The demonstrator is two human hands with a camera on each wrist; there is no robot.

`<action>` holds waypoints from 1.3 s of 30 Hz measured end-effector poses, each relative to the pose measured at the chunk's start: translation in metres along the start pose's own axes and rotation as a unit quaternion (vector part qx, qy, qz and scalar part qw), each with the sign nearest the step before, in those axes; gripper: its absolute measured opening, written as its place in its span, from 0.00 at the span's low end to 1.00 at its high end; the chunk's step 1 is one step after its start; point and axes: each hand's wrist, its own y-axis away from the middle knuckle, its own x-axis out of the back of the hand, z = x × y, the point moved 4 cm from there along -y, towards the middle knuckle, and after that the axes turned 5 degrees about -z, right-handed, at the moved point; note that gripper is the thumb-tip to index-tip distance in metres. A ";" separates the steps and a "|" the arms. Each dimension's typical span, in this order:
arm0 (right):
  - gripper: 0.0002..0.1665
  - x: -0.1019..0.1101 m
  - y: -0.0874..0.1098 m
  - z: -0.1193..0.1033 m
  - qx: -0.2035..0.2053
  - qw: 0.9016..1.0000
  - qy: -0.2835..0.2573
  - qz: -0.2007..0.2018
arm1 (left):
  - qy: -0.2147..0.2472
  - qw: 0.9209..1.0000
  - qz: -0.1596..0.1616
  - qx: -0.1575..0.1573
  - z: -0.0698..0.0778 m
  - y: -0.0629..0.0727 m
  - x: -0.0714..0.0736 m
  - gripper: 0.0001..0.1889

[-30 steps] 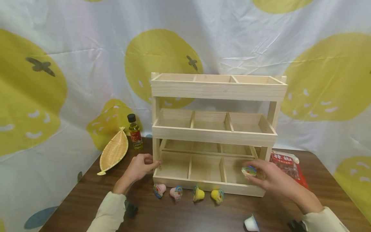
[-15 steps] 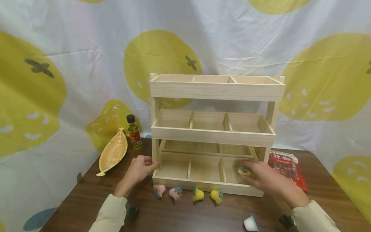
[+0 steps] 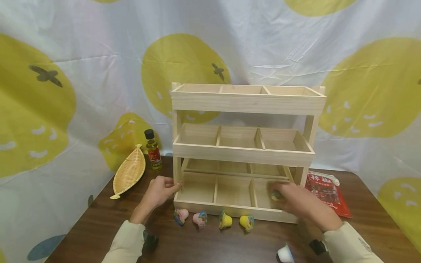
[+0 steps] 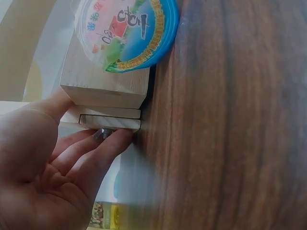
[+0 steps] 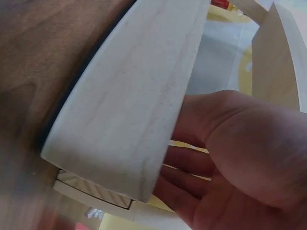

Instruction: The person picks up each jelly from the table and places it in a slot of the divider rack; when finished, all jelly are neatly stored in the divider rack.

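Observation:
A three-tier wooden rack [image 3: 243,153] with divided trays stands on the table. My left hand [image 3: 159,191] grips its lower left end; in the left wrist view the fingers [image 4: 103,153] curl behind the wooden edge. My right hand [image 3: 297,201] reaches into the bottom tray's right compartment, holding a jelly cup [image 3: 275,195] that is blurred and mostly covered. The right wrist view has the fingers [image 5: 180,184] behind the front board, and the cup is hidden there. Along the rack's front lie pink jelly cups [image 3: 200,219] and yellow jelly cups [image 3: 225,220].
A white jelly cup [image 3: 285,253] lies near the front edge. Left of the rack are a woven basket [image 3: 129,171] and an oil bottle [image 3: 153,151]. A red food packet [image 3: 327,193] lies to the right. A patterned curtain [image 3: 263,44] hangs behind.
My right hand has shifted slightly left and deeper into the bottom right compartment with the jelly cup. The left hand stays at the rack's end.

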 end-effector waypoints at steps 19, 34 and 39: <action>0.14 0.008 0.003 0.002 0.034 0.998 -0.036 -0.030 | 0.017 1.000 0.001 -0.004 -0.003 0.000 0.000 0.17; 0.15 0.010 0.004 0.000 0.007 0.999 -0.025 -0.023 | 0.017 1.000 0.005 0.001 -0.004 0.000 0.000 0.18; 0.14 0.010 0.005 0.001 0.009 0.999 -0.027 -0.031 | 0.017 1.000 0.003 0.002 -0.004 0.000 0.000 0.17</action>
